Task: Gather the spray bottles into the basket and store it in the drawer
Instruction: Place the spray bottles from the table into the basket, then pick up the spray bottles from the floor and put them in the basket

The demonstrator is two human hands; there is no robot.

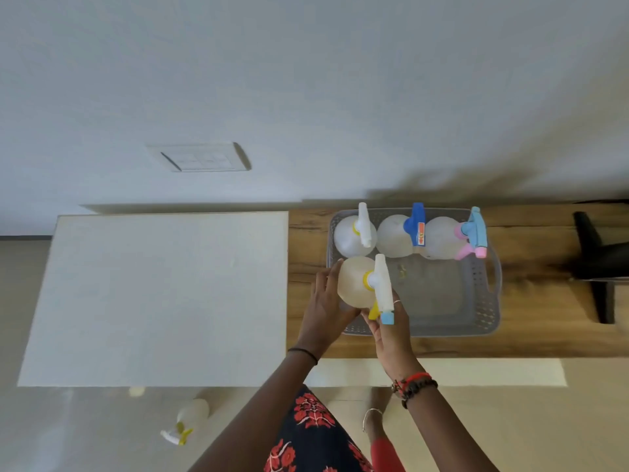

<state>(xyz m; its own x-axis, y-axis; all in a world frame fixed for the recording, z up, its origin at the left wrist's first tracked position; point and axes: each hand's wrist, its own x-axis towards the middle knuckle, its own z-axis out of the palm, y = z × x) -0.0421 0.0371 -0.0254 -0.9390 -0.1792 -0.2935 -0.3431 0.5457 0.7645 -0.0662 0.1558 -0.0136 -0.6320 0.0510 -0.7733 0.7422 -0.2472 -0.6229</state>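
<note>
The wooden surface (544, 338) carried a grey perforated basket (490, 311). Three spray bottles (394, 236) stood upright along its far wall, evidently packed tight to leave room. A fourth bottle (355, 282) was at the near left corner, left hand (323, 308) and right hand (391, 330) both grasping it. Another bottle (190, 419) lay on the floor. No drawer was visible.

soft daylight, wide-angle edge distortion
</note>
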